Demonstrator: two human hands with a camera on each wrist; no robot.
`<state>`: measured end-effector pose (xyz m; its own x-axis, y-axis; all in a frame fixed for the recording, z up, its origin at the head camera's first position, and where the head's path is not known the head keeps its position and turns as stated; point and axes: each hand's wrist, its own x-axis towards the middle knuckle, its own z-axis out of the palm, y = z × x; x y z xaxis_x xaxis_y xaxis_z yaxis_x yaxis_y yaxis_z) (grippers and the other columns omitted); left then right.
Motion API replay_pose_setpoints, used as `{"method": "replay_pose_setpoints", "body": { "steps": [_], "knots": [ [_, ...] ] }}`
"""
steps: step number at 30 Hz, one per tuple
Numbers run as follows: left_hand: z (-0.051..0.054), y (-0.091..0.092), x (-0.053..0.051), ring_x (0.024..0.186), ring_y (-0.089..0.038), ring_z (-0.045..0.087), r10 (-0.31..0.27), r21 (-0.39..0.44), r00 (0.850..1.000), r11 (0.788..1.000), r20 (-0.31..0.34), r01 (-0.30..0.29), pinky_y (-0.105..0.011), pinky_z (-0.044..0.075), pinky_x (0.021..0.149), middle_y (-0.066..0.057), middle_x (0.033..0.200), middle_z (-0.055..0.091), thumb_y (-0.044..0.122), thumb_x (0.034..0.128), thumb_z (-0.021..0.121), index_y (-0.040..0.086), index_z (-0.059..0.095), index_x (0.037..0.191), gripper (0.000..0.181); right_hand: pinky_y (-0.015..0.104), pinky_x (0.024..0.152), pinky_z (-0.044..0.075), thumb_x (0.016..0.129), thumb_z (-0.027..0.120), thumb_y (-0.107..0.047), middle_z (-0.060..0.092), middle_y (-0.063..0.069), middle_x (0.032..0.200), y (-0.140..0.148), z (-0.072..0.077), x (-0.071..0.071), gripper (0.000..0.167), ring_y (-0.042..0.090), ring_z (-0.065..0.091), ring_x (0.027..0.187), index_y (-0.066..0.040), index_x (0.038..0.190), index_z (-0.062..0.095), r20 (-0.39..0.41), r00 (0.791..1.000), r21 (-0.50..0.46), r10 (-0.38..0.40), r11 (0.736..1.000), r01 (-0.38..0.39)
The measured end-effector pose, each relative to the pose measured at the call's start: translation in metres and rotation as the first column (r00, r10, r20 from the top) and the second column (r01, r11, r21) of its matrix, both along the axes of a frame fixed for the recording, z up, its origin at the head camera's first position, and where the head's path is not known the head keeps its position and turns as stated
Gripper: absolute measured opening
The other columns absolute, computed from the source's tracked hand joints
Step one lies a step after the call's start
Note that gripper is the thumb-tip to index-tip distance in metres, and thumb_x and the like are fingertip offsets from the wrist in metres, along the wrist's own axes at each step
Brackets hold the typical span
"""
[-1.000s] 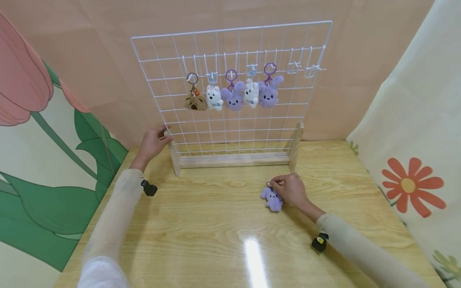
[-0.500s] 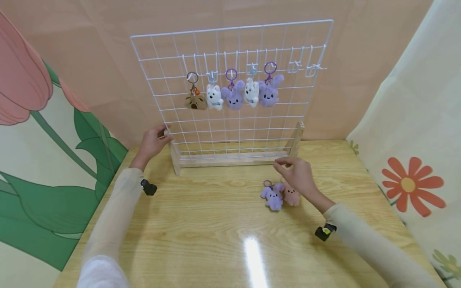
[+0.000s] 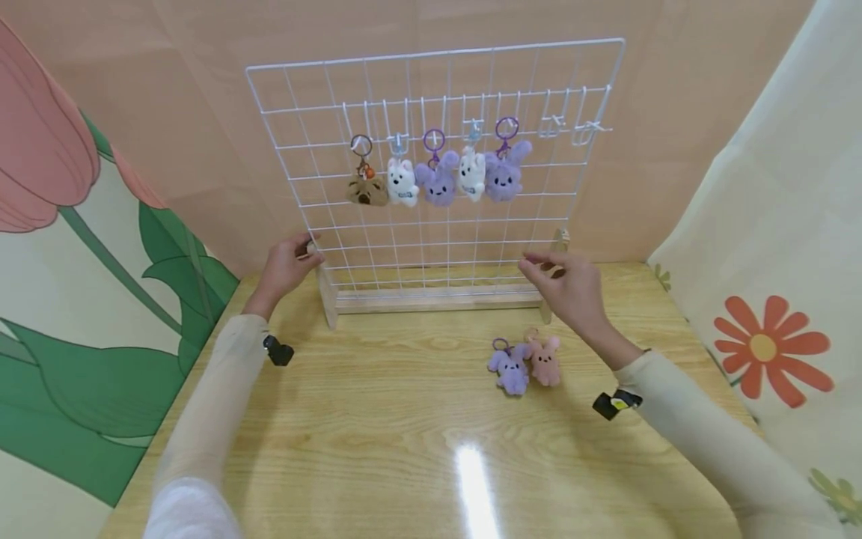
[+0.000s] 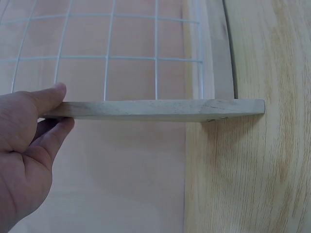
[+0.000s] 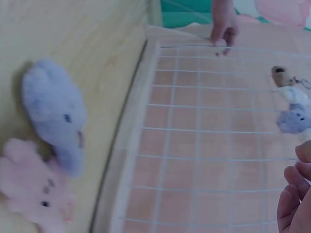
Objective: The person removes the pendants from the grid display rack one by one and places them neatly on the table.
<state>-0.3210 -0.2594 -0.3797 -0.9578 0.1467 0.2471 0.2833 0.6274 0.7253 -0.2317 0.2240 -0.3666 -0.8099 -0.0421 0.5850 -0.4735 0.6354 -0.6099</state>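
Note:
My left hand (image 3: 286,271) pinches the top of the rack's wooden side support (image 4: 160,108), thumb on one face and fingers on the other. In front of the rack's lower right part, my right hand (image 3: 572,288) is raised above the table, its fingers loosely bent with nothing seen between them. Below it, a purple plush keychain (image 3: 513,370) and a pink plush keychain (image 3: 545,362) lie side by side on the table. On the white wire grid (image 3: 431,243) hang a brown plush (image 3: 367,191), two white ones (image 3: 402,182) and two purple ones (image 3: 503,180).
Two white hooks (image 3: 552,126) at the grid's upper right carry no plush. A wooden bar (image 3: 431,302) runs along the rack's base. The wooden table (image 3: 377,434) extends in front, and patterned cloth (image 3: 754,224) stands behind and at both sides.
My right hand has let go of the purple keychain on the table and risen toward the grid, uncovering the pink keychain. My left hand has stayed at the support.

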Motion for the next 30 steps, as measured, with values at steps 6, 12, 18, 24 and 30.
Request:
{"method": "replay_pose_setpoints", "body": {
  "steps": [6,12,18,24,30],
  "knots": [
    [0.001,0.000,-0.001,0.128,-0.044,0.058,0.003,0.007,1.000,1.000,0.019,-0.003,-0.050,0.054,0.103,-0.031,0.132,0.060,0.006,0.0995,0.066,-0.006,0.051,0.145,0.050,0.008,0.053,0.045,0.094,0.077,-0.025,0.078,0.012,0.098,-0.006,0.030,-0.007,0.024,0.000,0.060,0.075,-0.006,0.108,0.080,-0.026,0.999,-0.074,-0.022,0.997,0.020],
    [0.000,-0.001,-0.001,0.129,-0.044,0.057,0.005,0.002,1.000,1.000,0.016,-0.005,-0.051,0.053,0.104,-0.032,0.133,0.059,0.006,0.0995,0.067,-0.007,0.051,0.145,0.049,0.007,0.057,0.044,0.094,0.077,-0.028,0.078,0.009,0.105,-0.014,0.053,-0.017,0.024,-0.002,0.060,0.078,-0.008,0.108,0.081,-0.059,0.996,-0.115,-0.061,0.992,0.054],
    [-0.001,0.000,0.001,0.129,-0.043,0.058,0.003,0.014,1.000,1.000,0.013,-0.003,-0.050,0.054,0.103,-0.030,0.131,0.061,0.007,0.0997,0.067,-0.006,0.052,0.145,0.049,0.008,0.053,0.043,0.093,0.078,-0.030,0.079,0.007,0.102,-0.020,0.074,-0.026,0.025,0.001,0.061,0.077,-0.010,0.107,0.082,-0.091,0.993,-0.147,-0.075,0.987,0.061],
    [-0.002,0.000,0.001,0.127,-0.041,0.059,0.011,0.006,1.000,1.000,0.017,-0.011,-0.050,0.055,0.101,-0.027,0.126,0.063,0.008,0.0997,0.067,-0.004,0.053,0.145,0.049,0.009,0.062,0.047,0.093,0.077,-0.032,0.078,0.007,0.107,-0.023,0.087,-0.036,0.031,0.001,0.061,0.081,-0.007,0.110,0.080,-0.102,0.991,-0.158,-0.090,0.985,0.073],
    [-0.002,0.000,0.000,0.128,-0.041,0.059,0.013,0.013,0.999,1.000,0.030,-0.014,-0.049,0.054,0.102,-0.028,0.130,0.062,0.009,0.1000,0.067,-0.004,0.052,0.146,0.050,0.010,0.063,0.049,0.092,0.077,-0.035,0.078,0.006,0.109,-0.026,0.101,-0.046,0.033,0.003,0.062,0.083,-0.009,0.111,0.080,-0.087,0.988,-0.217,-0.130,0.970,0.109]
  ]
}}
